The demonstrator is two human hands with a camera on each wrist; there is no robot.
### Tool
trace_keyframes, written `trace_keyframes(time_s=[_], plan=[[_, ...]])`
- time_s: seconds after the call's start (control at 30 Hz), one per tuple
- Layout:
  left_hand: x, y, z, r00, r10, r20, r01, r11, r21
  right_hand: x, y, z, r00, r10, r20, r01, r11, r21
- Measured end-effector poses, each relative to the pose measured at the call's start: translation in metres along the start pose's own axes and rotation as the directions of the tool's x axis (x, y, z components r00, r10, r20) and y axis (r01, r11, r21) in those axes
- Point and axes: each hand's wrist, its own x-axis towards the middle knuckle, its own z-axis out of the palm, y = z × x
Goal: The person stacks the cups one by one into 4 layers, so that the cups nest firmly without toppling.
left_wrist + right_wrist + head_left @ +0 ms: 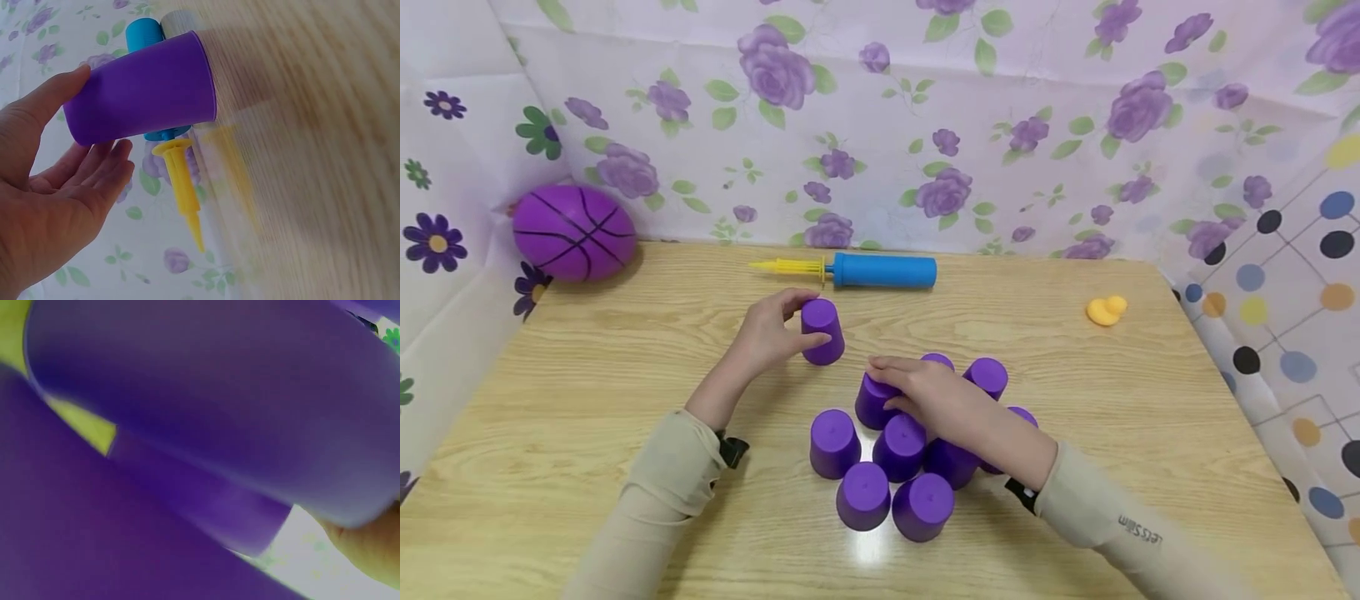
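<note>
In the head view my left hand (pixel 767 332) holds an upside-down purple cup (pixel 823 333) near the pump, thumb on its near side. In the left wrist view the thumb touches this purple cup (pixel 140 90) near its closed end, with the other fingers just below. My right hand (pixel 943 400) grips another upturned purple cup (pixel 872 404) at the left back of a close group of cups. Several more upturned cups stand around it, such as the front cup (pixel 863 497); my right hand and forearm partly hide some. Purple cup walls (pixel 206 381) fill most of the right wrist view.
A blue and yellow hand pump (pixel 885 271) lies along the back of the wooden table (pixel 572 400). At the back left corner sits a purple ball (pixel 574 233) with black lines. A yellow toy duck (pixel 1107 311) is at the right. Flowered cloth (pixel 865 125) hangs behind.
</note>
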Motion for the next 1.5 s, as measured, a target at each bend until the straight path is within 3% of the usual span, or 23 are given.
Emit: trace_keyframes(time_s=[0.17,0.3,0.43,0.57,0.73,0.87,0.93,1.07,1.2,1.5], plan=[[-0.006,0.000,-0.002,1.000,-0.024,-0.015,0.025,0.999,0.023,0.004,0.003,-0.010,0.997,-0.022,0.075,0.023,1.000,-0.006],[-0.019,0.003,-0.004,0.999,-0.021,-0.050,0.022,1.000,0.017,0.006,0.009,-0.016,0.994,-0.055,0.090,0.056,0.998,-0.001],[-0.039,0.010,-0.007,0.992,0.036,-0.123,-0.031,0.999,0.040,0.009,0.018,-0.017,0.993,-0.092,0.076,0.091,0.996,0.027],[-0.064,0.019,-0.005,0.974,0.123,-0.190,-0.116,0.992,0.052,0.013,0.023,-0.016,0.987,-0.138,0.081,0.136,0.990,0.029],[-0.096,0.029,0.009,0.965,0.229,-0.131,-0.230,0.973,0.010,0.013,0.024,-0.018,0.982,-0.135,0.134,0.138,0.990,-0.010],[-0.112,0.034,0.018,0.963,0.265,-0.045,-0.264,0.964,0.015,0.013,0.023,-0.018,0.978,-0.096,0.186,0.104,0.994,-0.038],[-0.116,0.035,0.022,0.968,0.250,-0.030,-0.249,0.968,0.028,0.015,0.023,-0.017,0.977,-0.090,0.193,0.102,0.993,-0.053],[-0.120,0.036,0.028,0.990,0.139,-0.038,-0.138,0.990,0.024,0.019,0.024,-0.018,0.981,-0.112,0.156,0.124,0.990,-0.066],[-0.120,0.035,0.035,0.998,0.043,-0.048,-0.044,0.999,-0.025,0.023,0.027,-0.026,0.988,-0.102,0.116,0.108,0.993,-0.045],[-0.118,0.025,0.039,0.999,0.035,0.001,-0.035,0.993,-0.113,0.025,0.044,-0.050,0.993,-0.045,0.107,0.041,0.998,0.044]])
